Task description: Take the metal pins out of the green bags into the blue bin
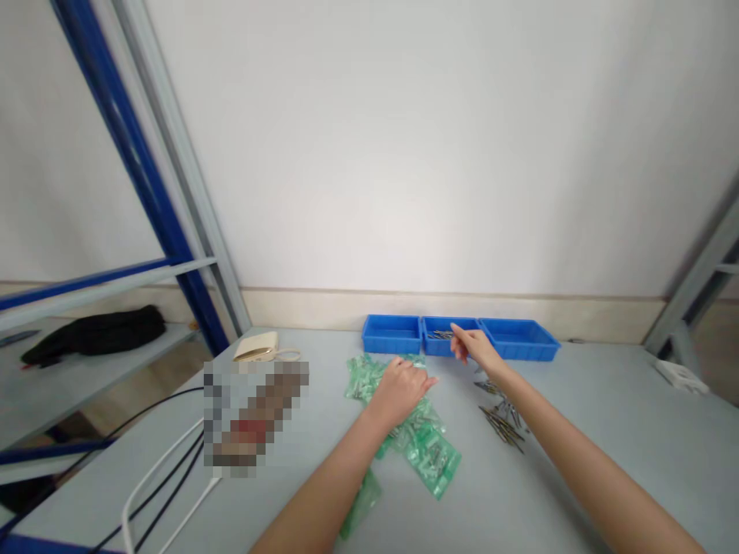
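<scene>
My left hand (402, 389) is curled, palm down, over a heap of green-tinted clear plastic bags (430, 450) with small metal pieces inside. Its fingertips are hidden, so what they grip does not show. My right hand (472, 346) is at the front edge of the middle blue bin (442, 348), fingers drawn together; anything between them is too small to make out. Several slender metal pieces (442, 335) lie inside that bin. More slender metal pieces (501, 428) lie loose on the table beneath my right forearm.
A left blue bin (392, 345) and a right blue bin (523, 350) flank the middle one along the wall. Left on the table (600, 446) are a cream pouch (257, 346), a blurred-out object (259, 419) and cables (167, 469). A white object (681, 377) lies far right.
</scene>
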The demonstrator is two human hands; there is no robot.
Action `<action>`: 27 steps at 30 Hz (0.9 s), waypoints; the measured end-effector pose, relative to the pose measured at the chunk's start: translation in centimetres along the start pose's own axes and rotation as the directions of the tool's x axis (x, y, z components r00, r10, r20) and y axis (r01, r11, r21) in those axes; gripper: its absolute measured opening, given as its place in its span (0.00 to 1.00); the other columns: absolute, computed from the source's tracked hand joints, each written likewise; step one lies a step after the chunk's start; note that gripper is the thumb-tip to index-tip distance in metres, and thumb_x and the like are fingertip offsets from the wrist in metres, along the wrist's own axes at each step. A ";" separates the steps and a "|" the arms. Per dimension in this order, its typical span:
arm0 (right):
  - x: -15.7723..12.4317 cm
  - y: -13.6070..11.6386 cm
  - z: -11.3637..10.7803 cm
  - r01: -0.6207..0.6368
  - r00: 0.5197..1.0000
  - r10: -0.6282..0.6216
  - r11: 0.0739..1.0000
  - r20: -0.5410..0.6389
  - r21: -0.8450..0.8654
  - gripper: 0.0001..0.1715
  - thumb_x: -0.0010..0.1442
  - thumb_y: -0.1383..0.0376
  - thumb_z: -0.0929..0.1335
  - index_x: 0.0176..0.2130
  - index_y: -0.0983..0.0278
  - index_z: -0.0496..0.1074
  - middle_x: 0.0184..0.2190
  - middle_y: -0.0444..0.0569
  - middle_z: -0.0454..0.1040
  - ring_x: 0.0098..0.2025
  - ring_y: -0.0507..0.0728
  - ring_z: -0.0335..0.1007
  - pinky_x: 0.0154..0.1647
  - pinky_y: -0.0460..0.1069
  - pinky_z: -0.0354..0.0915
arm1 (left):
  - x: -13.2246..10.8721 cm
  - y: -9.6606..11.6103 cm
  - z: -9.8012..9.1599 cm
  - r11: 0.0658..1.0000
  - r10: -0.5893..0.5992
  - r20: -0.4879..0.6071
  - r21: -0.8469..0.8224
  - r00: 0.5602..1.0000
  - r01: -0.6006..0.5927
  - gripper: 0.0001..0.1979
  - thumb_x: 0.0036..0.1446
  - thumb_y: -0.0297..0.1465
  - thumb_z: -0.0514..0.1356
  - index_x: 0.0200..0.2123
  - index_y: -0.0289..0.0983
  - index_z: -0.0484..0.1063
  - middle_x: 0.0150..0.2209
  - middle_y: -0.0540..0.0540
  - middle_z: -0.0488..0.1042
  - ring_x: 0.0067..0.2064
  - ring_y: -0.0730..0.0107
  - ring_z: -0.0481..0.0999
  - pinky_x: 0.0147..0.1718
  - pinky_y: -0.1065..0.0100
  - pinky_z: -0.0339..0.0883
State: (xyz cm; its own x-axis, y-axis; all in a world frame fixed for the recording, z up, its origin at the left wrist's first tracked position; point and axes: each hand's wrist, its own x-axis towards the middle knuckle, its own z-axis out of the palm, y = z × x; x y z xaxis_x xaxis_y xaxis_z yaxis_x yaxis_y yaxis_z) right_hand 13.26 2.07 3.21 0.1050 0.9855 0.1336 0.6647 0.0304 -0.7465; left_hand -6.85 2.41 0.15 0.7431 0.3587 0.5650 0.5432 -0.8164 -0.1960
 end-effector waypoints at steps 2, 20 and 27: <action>1.4 -0.3 -1.1 -0.071 0.997 0.065 0.989 -0.051 -0.127 0.43 0.64 0.50 0.42 0.26 0.68 0.71 0.24 0.52 0.73 0.20 0.51 0.65 0.25 0.45 0.60 | 0.0 0.0 -0.2 1.000 0.001 0.018 -0.008 1.000 -0.001 0.20 0.64 0.35 0.45 0.25 0.34 0.68 0.23 0.47 0.72 0.30 0.67 0.71 0.35 0.65 0.56; -7.3 2.9 -3.0 -0.025 0.999 0.042 0.785 0.013 -0.619 0.05 0.53 0.69 0.66 0.31 0.64 0.73 0.33 0.49 0.73 0.37 0.58 0.68 0.30 0.46 0.54 | 0.3 0.8 -0.6 0.999 -0.029 0.160 -0.041 0.987 0.036 0.16 0.63 0.31 0.47 0.27 0.35 0.69 0.26 0.48 0.74 0.31 0.67 0.71 0.36 0.64 0.56; -7.2 3.4 -2.3 0.054 0.998 -0.068 0.741 0.005 -0.669 0.07 0.56 0.67 0.66 0.37 0.63 0.71 0.39 0.51 0.71 0.43 0.59 0.65 0.38 0.48 0.56 | 0.2 0.8 -0.6 0.998 -0.029 0.198 -0.052 0.980 0.040 0.16 0.63 0.31 0.46 0.27 0.35 0.70 0.26 0.47 0.74 0.31 0.66 0.71 0.36 0.64 0.56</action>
State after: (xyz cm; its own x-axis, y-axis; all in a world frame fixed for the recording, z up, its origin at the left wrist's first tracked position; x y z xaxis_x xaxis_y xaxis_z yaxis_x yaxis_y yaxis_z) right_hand 16.48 -5.35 1.19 0.0557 0.9820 0.1807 0.9933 -0.0361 -0.1097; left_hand -6.47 1.52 0.63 0.7894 0.4648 0.4010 0.5516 -0.8237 -0.1313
